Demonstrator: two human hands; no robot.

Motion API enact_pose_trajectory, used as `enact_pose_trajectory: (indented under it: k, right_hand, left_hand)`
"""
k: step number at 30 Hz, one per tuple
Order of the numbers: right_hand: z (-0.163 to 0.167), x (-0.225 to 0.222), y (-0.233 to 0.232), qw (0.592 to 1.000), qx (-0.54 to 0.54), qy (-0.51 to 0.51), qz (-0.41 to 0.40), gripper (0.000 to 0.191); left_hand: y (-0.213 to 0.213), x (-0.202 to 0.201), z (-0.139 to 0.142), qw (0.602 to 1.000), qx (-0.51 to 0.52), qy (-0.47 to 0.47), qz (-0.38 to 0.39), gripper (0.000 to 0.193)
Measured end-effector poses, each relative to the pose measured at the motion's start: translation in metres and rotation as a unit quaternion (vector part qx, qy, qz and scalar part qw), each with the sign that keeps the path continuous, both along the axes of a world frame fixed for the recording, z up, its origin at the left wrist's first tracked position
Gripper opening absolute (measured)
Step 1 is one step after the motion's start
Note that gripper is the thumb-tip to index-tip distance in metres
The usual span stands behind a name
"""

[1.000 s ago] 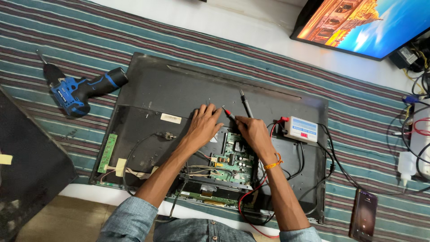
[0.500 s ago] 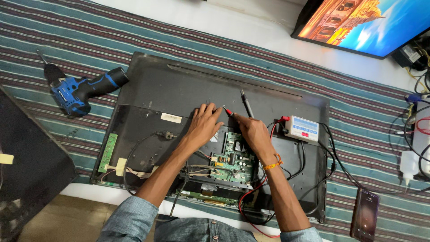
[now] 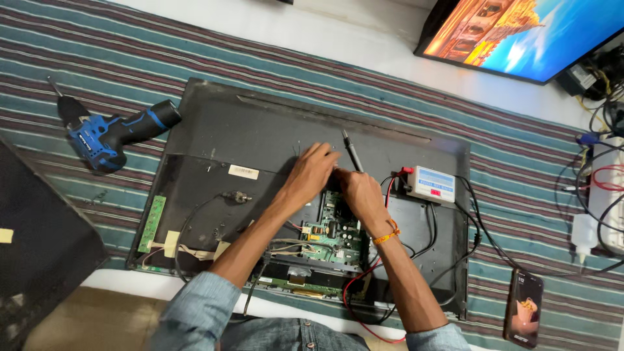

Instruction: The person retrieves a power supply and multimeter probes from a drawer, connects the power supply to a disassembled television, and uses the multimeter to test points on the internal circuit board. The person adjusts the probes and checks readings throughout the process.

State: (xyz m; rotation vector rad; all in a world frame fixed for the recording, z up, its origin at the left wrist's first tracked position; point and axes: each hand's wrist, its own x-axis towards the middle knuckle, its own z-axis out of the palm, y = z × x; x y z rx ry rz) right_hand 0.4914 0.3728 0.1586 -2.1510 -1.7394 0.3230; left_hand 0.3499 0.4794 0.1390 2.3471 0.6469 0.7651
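Note:
A flat television lies face down with its back cover off, its dark metal rear panel (image 3: 260, 133) exposed. A green circuit board (image 3: 333, 233) sits at its lower middle. My left hand (image 3: 311, 174) rests fingers-down on the panel at the board's upper left corner, holding nothing I can see. My right hand (image 3: 361, 196) is just beside it, fingertips touching it, closed on a red test probe that is mostly hidden. A red lead (image 3: 356, 286) runs from under that wrist. A black-handled tool (image 3: 351, 153) lies just above both hands.
A small white meter box (image 3: 430, 184) with leads sits on the panel to the right. A blue cordless drill (image 3: 110, 133) lies left on the striped mat. A phone (image 3: 525, 305), power strip (image 3: 611, 195), white bottle (image 3: 583, 235), lit screen (image 3: 526, 32) and dark cover (image 3: 39, 247) surround.
My left hand's spread fingers have drawn together and shifted right against my right hand. The red probe tip that showed between the hands is now covered.

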Motion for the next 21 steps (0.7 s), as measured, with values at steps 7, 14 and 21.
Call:
enact_pose_trajectory:
  k: [7,14,21]
  right_hand:
    - [-0.018,0.006,0.003,0.998,-0.025,-0.049,-0.02,0.018]
    - [-0.011,-0.004,0.003,0.998,0.016,-0.051,-0.024,0.023]
    - [0.006,-0.013,0.002,0.996,0.021,-0.082,-0.014,0.029]
  left_hand:
    - [0.046,0.088,-0.013,0.967,0.16,0.071,-0.184,0.021]
    - [0.059,0.122,-0.028,0.903,0.305,0.146,-0.264,0.008]
    - [0.099,0.107,0.023,0.985,0.159,0.018,-0.058,0.03]
